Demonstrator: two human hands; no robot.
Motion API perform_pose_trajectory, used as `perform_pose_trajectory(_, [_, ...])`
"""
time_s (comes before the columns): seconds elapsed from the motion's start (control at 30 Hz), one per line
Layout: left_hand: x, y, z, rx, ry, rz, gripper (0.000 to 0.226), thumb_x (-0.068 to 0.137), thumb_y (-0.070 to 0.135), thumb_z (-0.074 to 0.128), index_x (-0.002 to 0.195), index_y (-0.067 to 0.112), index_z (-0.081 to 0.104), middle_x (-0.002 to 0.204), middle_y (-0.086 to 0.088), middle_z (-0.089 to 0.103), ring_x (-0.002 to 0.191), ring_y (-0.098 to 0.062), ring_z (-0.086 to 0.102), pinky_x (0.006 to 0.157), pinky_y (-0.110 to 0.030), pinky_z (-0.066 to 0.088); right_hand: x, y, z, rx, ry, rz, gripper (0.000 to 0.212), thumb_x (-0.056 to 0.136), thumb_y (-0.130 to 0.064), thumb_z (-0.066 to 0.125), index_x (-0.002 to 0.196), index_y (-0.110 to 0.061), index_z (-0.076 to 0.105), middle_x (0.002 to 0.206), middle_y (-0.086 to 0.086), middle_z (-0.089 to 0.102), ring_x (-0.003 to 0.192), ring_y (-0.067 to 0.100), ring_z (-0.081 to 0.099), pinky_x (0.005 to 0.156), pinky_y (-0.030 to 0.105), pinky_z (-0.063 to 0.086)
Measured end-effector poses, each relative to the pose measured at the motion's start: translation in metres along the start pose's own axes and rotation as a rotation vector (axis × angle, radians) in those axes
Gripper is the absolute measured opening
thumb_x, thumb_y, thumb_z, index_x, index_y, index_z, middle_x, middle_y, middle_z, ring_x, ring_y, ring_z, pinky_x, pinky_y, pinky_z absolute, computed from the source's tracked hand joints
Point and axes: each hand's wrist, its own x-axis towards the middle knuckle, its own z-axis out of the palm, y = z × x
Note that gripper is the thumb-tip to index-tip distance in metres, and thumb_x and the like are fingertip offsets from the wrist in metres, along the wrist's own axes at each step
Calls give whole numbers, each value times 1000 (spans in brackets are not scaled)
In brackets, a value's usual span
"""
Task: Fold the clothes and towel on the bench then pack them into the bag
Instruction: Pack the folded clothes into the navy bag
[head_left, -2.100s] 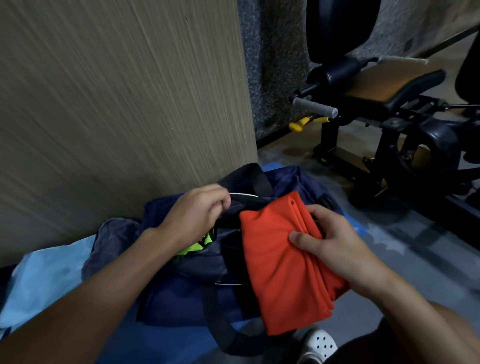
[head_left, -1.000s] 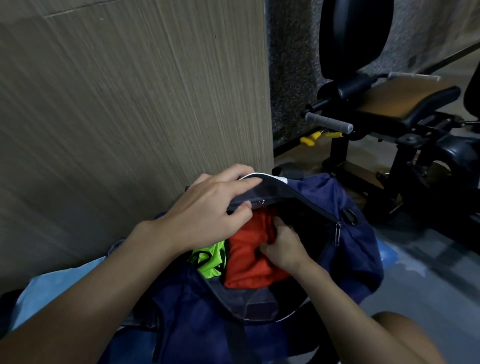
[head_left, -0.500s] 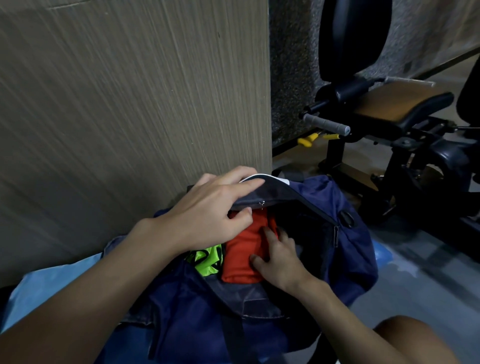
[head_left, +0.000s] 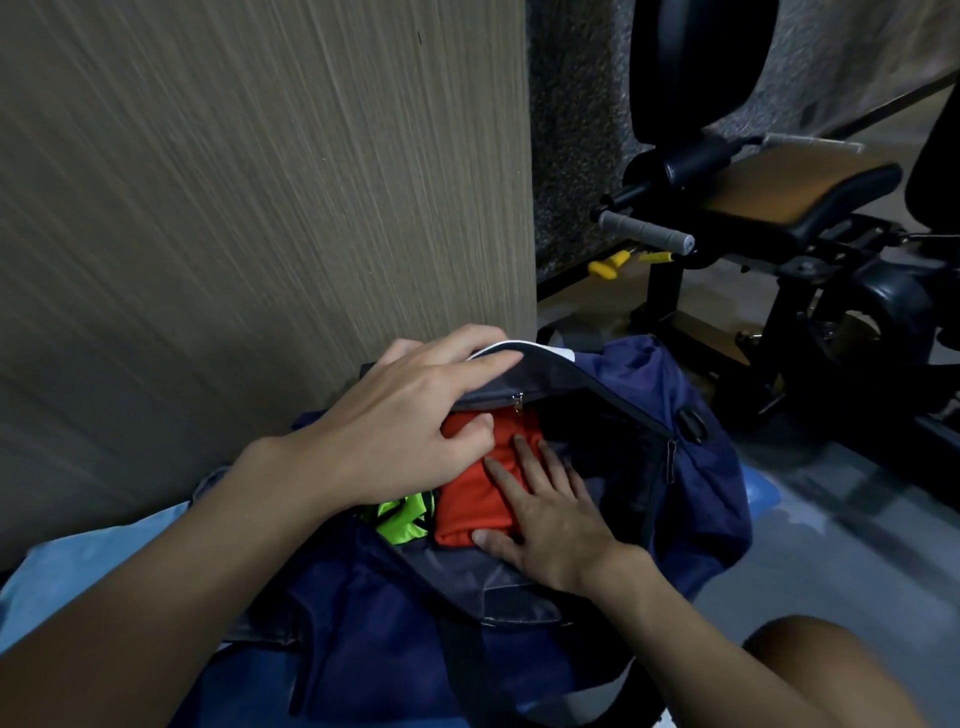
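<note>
Editor: Hands in a navy duffel bag (head_left: 691, 488), so what grips what?

Photographer: Left hand (head_left: 410, 441) pinches the bag's raised zip edge, fingers over it, thumb beneath, holding the mouth wide. Right hand (head_left: 550, 519) lies flat, fingers straight, pressing a folded orange garment (head_left: 467, 499) inside the bag.

Editor: Anything beside it?

Photographer: A neon-green garment (head_left: 402, 519) sits just left of the orange one, touching it, also inside. Light-blue cloth (head_left: 93, 566) lies outside, at the left; a black exercise machine (head_left: 779, 208) stands behind.

gym: padded exercise machine (head_left: 789, 202), rubber flooring.
</note>
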Motion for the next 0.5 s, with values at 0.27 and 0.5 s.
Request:
perform_pose_trajectory(0.27, [-1, -4, -3, -5, -11, -21, 57, 88, 33, 49, 144, 31, 46, 144, 30, 32, 127, 6, 39, 108, -18, 19, 8, 0, 2, -35, 26, -10, 93, 84, -78, 40, 152, -42, -13, 160, -1, -29, 147, 26, -26, 120, 53, -7])
perform_pose_trajectory(0.5, [-5, -2, -5, -13, -34, -18, 58, 86, 36, 44, 144, 31, 46, 145, 27, 34, 129, 0, 42, 111, -24, 22, 16, -2, 7, 13, 86, 53, 86, 87, -74, 39, 154, -40, -2, 164, 1, -15, 150, 25, -13, 121, 49, -1])
